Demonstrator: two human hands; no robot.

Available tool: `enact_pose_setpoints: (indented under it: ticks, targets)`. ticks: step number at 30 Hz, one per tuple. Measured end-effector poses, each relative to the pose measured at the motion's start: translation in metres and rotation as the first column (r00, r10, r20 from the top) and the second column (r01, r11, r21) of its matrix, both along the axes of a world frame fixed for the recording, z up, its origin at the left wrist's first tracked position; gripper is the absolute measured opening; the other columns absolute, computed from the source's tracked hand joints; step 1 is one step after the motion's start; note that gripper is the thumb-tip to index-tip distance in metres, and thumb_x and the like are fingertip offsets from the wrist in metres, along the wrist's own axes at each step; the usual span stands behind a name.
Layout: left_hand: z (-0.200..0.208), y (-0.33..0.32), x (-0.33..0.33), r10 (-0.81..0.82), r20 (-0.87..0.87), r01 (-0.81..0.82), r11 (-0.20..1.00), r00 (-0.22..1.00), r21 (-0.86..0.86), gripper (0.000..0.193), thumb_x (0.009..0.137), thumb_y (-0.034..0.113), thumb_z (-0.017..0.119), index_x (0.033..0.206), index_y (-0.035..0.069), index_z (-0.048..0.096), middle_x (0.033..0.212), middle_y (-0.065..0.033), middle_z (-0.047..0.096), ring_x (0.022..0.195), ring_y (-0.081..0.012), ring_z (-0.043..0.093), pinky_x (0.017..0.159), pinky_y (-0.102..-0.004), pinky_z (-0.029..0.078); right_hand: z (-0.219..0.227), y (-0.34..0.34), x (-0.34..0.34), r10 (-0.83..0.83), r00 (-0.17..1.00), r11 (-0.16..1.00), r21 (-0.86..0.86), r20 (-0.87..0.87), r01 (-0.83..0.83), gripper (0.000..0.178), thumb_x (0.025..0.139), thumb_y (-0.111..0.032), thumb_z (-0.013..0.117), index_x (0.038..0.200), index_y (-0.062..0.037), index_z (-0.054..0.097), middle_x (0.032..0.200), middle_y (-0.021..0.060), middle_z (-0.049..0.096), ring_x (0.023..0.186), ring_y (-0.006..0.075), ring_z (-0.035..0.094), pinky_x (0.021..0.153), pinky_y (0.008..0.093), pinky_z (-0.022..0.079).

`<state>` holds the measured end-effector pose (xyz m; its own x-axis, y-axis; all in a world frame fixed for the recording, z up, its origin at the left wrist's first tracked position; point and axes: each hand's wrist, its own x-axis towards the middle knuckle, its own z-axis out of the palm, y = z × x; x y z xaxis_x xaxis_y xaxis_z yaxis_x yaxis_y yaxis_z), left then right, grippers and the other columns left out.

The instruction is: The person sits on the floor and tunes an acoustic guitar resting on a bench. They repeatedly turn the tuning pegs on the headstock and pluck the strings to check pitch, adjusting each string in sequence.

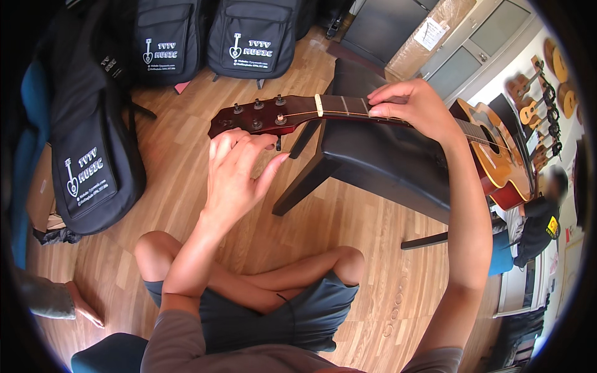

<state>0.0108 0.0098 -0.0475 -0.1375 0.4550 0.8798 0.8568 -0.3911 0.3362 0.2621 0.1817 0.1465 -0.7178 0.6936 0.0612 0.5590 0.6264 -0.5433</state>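
Observation:
An acoustic guitar [497, 155] lies across a black padded seat, its dark red headstock [249, 117] pointing left. One thin string [301, 114] runs from a tuning post over the pale nut [319, 105] to my right hand. My right hand [413, 105] bends over the fretboard, with its thumb at the string; part of its grip is hidden. My left hand [239, 171] is at the near edge of the headstock beside a tuning peg [278, 143]. Its fingers are curved and apart, with the thumb stretched out; whether a fingertip touches the peg is unclear.
The black seat [379, 161] stands in front of my crossed legs. Several black guitar bags [99, 161] stand left and far. A coil of thin wire [395, 304] lies on the wooden floor. Guitars hang on the right wall, near another person [538, 224]; someone's foot [84, 308] shows at left.

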Motion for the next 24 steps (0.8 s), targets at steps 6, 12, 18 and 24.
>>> enact_pose_setpoints:
  ticks: [6,12,18,24]
  targets:
    - [0.0046,-0.0004,0.0012,-0.013,-0.038,0.013,1.000,0.999,0.013,0.036,0.081,0.012,0.088,0.115,0.011,0.074,0.097,-0.0014,0.073,0.098,-0.0269,0.060,0.093,-0.0423,0.046,0.0036,0.0070,0.0035,0.006,1.000,1.000,0.008,0.003,-0.006,0.030,0.090,-0.022,0.085,0.108,0.0011,0.080,0.104,0.0099,0.080,0.099,0.0166,0.075,0.092,0.0302,0.058]
    - [0.0084,-0.0030,0.0005,-0.004,-0.080,0.003,1.000,0.997,-0.002,0.032,0.082,0.008,0.086,0.113,0.014,0.078,0.098,-0.0015,0.072,0.096,-0.0257,0.060,0.092,-0.0414,0.046,0.0023,0.0050,0.0055,0.009,1.000,1.000,0.003,-0.013,-0.009,0.031,0.089,-0.022,0.085,0.109,0.0007,0.080,0.104,0.0099,0.080,0.099,0.0166,0.075,0.093,0.0304,0.057]
    - [0.0045,-0.0016,-0.0014,0.010,-0.096,-0.011,1.000,0.995,-0.007,0.033,0.081,0.006,0.086,0.113,0.014,0.078,0.100,-0.0007,0.071,0.097,-0.0258,0.060,0.091,-0.0412,0.046,0.0003,0.0036,0.0049,-0.003,1.000,1.000,-0.015,-0.018,0.003,0.030,0.089,-0.022,0.086,0.108,-0.0001,0.081,0.101,0.0093,0.080,0.097,0.0165,0.074,0.091,0.0307,0.057]
    - [0.0063,-0.0027,-0.0008,0.015,-0.104,-0.016,1.000,0.994,-0.007,0.034,0.081,0.005,0.086,0.112,0.014,0.078,0.099,-0.0002,0.070,0.096,-0.0260,0.060,0.090,-0.0411,0.046,0.0018,0.0034,0.0055,0.003,1.000,1.000,-0.003,-0.012,-0.003,0.031,0.088,-0.024,0.086,0.108,-0.0005,0.081,0.100,0.0092,0.080,0.096,0.0166,0.074,0.091,0.0314,0.057]
